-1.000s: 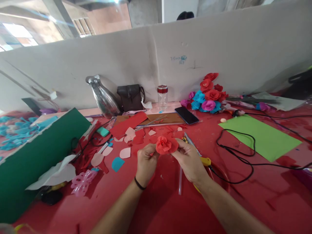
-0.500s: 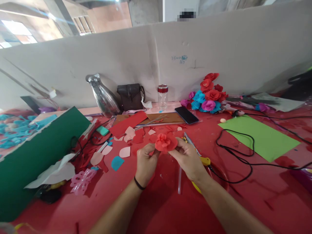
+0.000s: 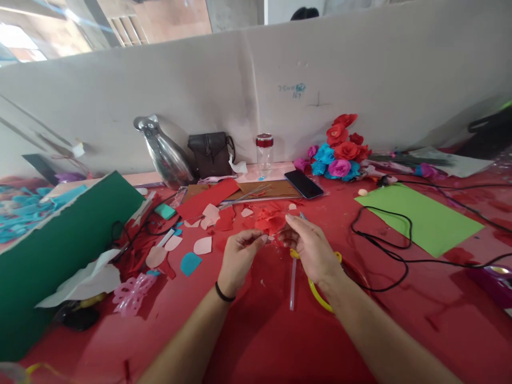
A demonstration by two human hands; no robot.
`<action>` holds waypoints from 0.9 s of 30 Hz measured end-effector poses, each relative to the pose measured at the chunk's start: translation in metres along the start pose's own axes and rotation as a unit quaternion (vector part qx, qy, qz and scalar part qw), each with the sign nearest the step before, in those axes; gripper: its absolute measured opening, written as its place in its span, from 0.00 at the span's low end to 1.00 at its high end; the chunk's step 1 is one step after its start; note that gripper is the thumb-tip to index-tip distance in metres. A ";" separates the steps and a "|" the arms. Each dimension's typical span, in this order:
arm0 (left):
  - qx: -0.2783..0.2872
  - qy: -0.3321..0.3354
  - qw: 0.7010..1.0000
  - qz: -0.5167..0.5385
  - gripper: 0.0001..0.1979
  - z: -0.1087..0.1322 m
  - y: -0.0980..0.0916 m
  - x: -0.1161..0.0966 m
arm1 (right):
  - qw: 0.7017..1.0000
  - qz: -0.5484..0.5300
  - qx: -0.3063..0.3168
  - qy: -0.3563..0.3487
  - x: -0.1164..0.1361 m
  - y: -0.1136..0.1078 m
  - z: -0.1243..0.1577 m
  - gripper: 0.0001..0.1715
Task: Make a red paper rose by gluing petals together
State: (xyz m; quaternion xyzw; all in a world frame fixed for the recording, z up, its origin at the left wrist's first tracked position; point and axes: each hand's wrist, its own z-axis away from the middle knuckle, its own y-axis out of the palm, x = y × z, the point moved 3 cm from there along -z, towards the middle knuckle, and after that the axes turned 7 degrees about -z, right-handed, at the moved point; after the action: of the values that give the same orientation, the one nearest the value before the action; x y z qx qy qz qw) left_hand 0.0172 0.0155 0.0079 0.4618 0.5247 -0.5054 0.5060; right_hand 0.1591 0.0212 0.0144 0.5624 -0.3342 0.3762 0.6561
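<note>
A red paper flower (image 3: 269, 222) sits just above my fingertips over the red table (image 3: 264, 341); it is blurred. My left hand (image 3: 239, 258) pinches at its lower edge with thumb and forefinger closed. My right hand (image 3: 310, 246) is beside the flower on the right, its fingers stretched out and loosely apart, the forefinger tip at the flower's edge. Under my right hand lie yellow-handled scissors (image 3: 317, 289) and a clear glue stick (image 3: 293, 284).
Pink, red and blue petal cutouts (image 3: 202, 245) are scattered to the left. A dark green board (image 3: 60, 250), a silver vase (image 3: 166, 154), a brown bag (image 3: 210, 154), a jar (image 3: 264, 152), a phone (image 3: 305, 185), a bunch of paper flowers (image 3: 340, 152), a light green sheet (image 3: 420, 218) and a black cable (image 3: 384, 250) surround me.
The flower has gone further from me and lower towards the table. My right hand's fingers have opened off it. The view has tilted slightly down.
</note>
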 end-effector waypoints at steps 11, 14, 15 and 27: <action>0.037 -0.128 0.977 0.164 0.09 -0.002 0.004 0.004 | 0.999 -0.030 -0.045 0.000 -0.006 -0.003 -0.004 0.16; 0.036 -0.142 0.971 0.186 0.09 -0.002 0.003 0.004 | 0.998 -0.039 -0.040 0.005 -0.007 -0.002 -0.004 0.16; 0.036 -0.144 0.970 0.192 0.09 -0.002 0.003 0.004 | 0.998 -0.040 -0.039 0.006 -0.007 -0.002 -0.004 0.16; -0.026 -0.137 0.961 0.241 0.11 -0.005 -0.003 0.002 | 0.996 -0.015 -0.090 -0.003 0.000 -0.006 -0.004 0.15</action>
State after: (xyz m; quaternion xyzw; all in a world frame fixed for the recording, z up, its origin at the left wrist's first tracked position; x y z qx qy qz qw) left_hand 0.0134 0.0201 0.0057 0.4879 0.3368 -0.4135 0.6911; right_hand 0.1643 0.0250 0.0105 0.5070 -0.3600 0.3333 0.7087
